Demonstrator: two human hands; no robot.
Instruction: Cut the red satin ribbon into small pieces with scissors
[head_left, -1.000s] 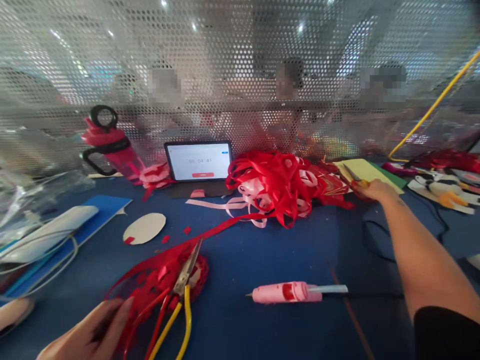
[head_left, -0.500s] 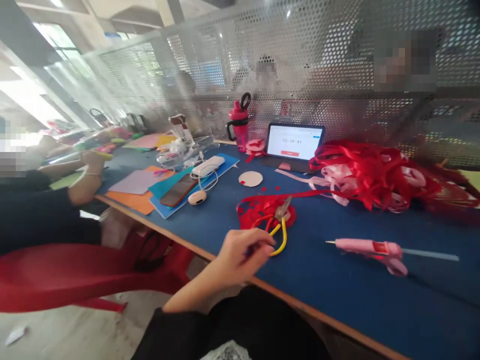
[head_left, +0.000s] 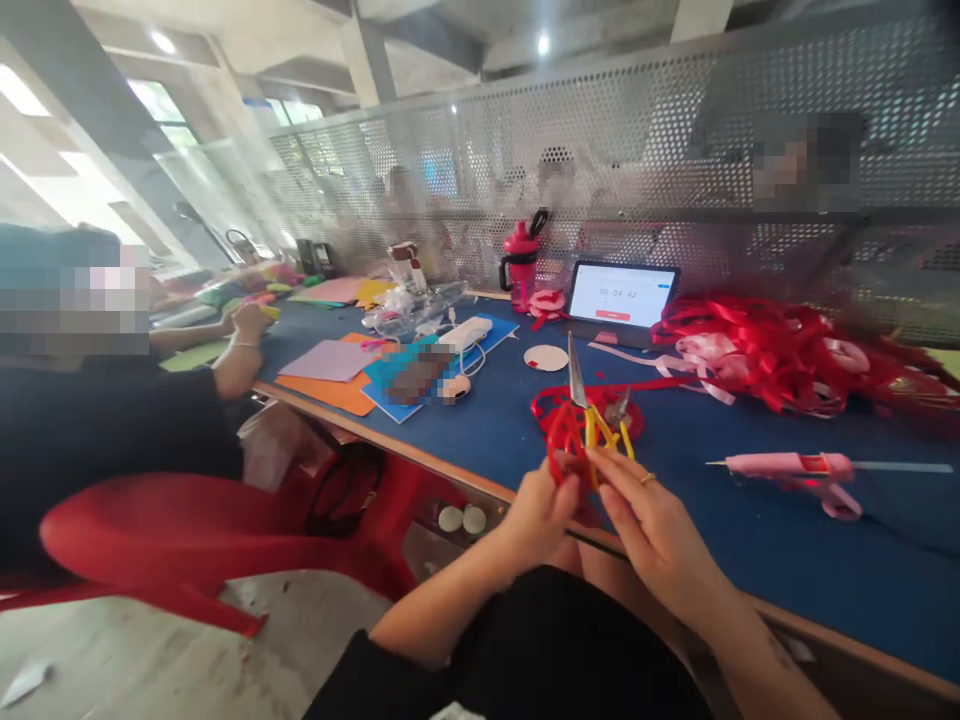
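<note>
Scissors (head_left: 576, 375) with silver blades stand raised near the table's front edge, blades pointing away from me. Their handles look red and yellow. My left hand (head_left: 544, 505) is closed on the red handle side, and my right hand (head_left: 637, 510) is closed on them from the right, by the yellow part. Fingers partly hide the handles. Just behind lies a patch of red ribbon scraps (head_left: 541, 405), with yellow-handled pliers (head_left: 621, 408) resting on it. A red ribbon strip (head_left: 664, 383) runs from there to the right.
A pink glue gun (head_left: 787, 465) lies to the right, below a red and pink ribbon heap (head_left: 757, 350). Behind are a white disc (head_left: 546, 358), a tablet (head_left: 622, 290) and a pink bottle (head_left: 521, 262). Paper sheets (head_left: 322, 361) and a seated person (head_left: 112, 450) are left.
My right hand has come into view and joined my left. The scissors now stand raised between them. The view has shifted, so the table items appear farther right.
</note>
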